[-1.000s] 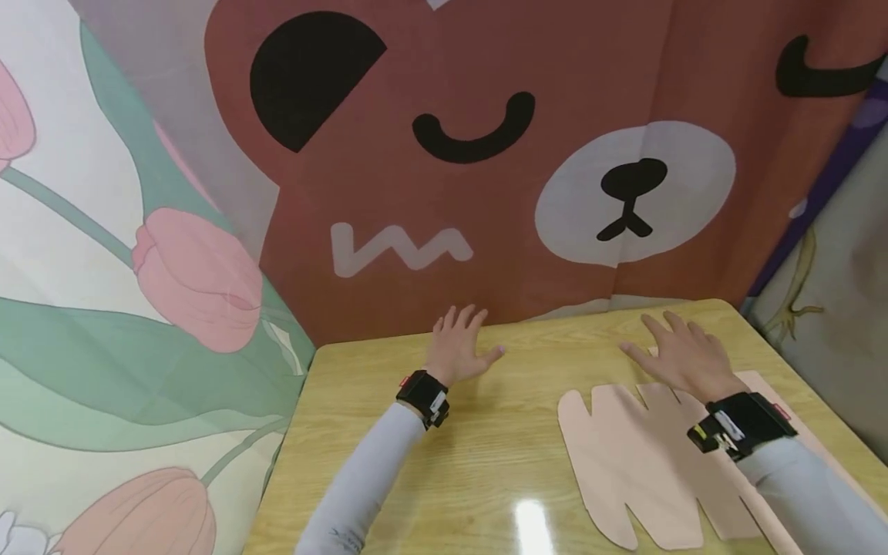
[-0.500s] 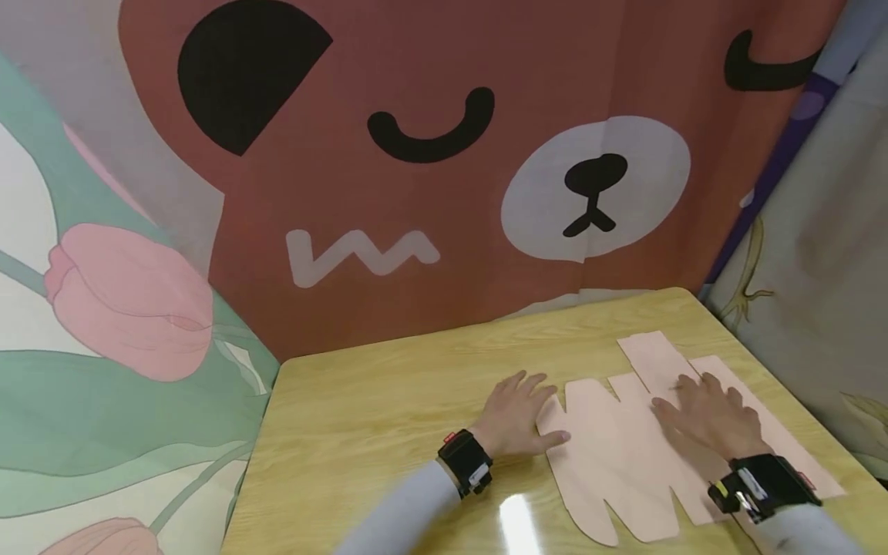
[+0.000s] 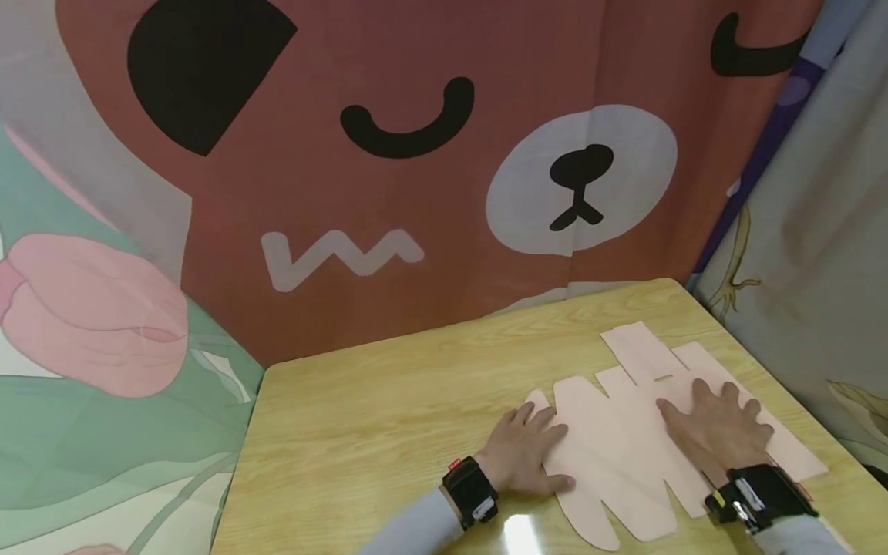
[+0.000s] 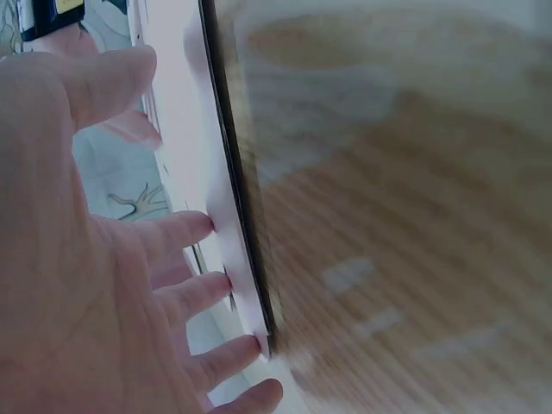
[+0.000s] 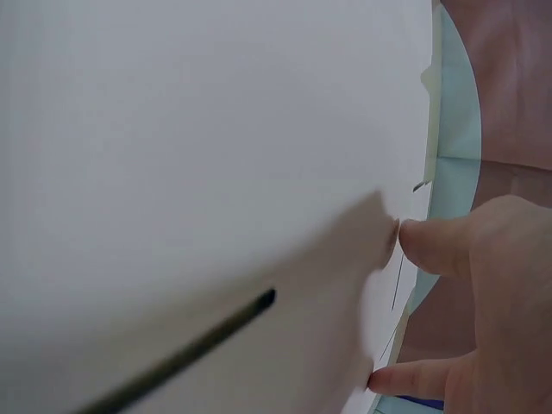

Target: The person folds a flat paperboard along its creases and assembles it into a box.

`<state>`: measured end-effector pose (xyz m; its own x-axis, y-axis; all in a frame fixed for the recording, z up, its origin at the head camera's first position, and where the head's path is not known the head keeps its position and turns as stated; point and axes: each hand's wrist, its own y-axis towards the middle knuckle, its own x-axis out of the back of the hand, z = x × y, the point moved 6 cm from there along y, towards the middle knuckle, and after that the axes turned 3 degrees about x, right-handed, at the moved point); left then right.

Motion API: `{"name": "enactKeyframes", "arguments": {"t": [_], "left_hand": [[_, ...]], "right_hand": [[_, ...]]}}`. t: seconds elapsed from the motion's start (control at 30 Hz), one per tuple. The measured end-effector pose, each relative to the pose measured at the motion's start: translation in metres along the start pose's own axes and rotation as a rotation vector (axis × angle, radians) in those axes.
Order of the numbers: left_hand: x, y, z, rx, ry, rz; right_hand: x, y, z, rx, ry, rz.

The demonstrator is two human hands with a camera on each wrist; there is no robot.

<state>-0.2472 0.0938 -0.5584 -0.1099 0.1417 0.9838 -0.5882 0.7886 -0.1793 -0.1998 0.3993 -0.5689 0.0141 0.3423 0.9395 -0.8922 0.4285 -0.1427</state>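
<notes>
A flat pale-pink cardboard box blank [image 3: 602, 443], with slits and rounded flaps along its sides, lies on the right part of the wooden table. My left hand [image 3: 527, 451] rests at its left edge with fingers spread. In the left wrist view the fingertips [image 4: 200, 222] touch the card's edge [image 4: 231, 203], which shows a dark gap under it. Spread over the right part of the blank, my right hand [image 3: 724, 424] presses down with straight fingers. The right wrist view has the card [image 5: 216, 129] up close, with a dark slot in it and fingertips [image 5: 416, 246] on its surface.
The wooden table [image 3: 361, 432] extends left of the blank. Behind it hangs a brown cloth [image 3: 416, 308] with a bear face, a tulip-print cloth [image 3: 97, 316] hangs at left, and a pale curtain [image 3: 819, 262] at right.
Both hands have come down toward me onto the cardboard blank. The left hand moved right to the blank's left edge, and the head view turned slightly right.
</notes>
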Motion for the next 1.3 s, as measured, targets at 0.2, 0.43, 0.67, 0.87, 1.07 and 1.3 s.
{"name": "enactKeyframes", "arguments": {"t": [0.2,0.43,0.67,0.87,1.07,1.3], "left_hand": [[-0.004,-0.017,-0.006,0.014,0.054,0.015],[-0.003,-0.028,-0.013,0.027,0.097,0.013],[-0.008,-0.038,-0.019,0.026,0.099,0.051],[-0.01,-0.045,-0.026,0.013,0.092,0.036],[-0.009,-0.051,-0.032,0.057,0.186,0.017],[-0.011,-0.057,-0.039,0.107,0.3,0.049]], "right_hand": [[-0.001,0.011,0.008,0.095,-0.004,0.03],[0.001,0.022,0.02,0.188,-0.02,0.089],[-0.002,0.022,0.033,0.234,-0.031,0.114],[-0.009,0.016,0.048,0.242,-0.016,0.106],[-0.015,0.009,0.056,0.22,-0.015,0.08],[-0.021,0.009,0.061,0.244,-0.022,0.061]]}}
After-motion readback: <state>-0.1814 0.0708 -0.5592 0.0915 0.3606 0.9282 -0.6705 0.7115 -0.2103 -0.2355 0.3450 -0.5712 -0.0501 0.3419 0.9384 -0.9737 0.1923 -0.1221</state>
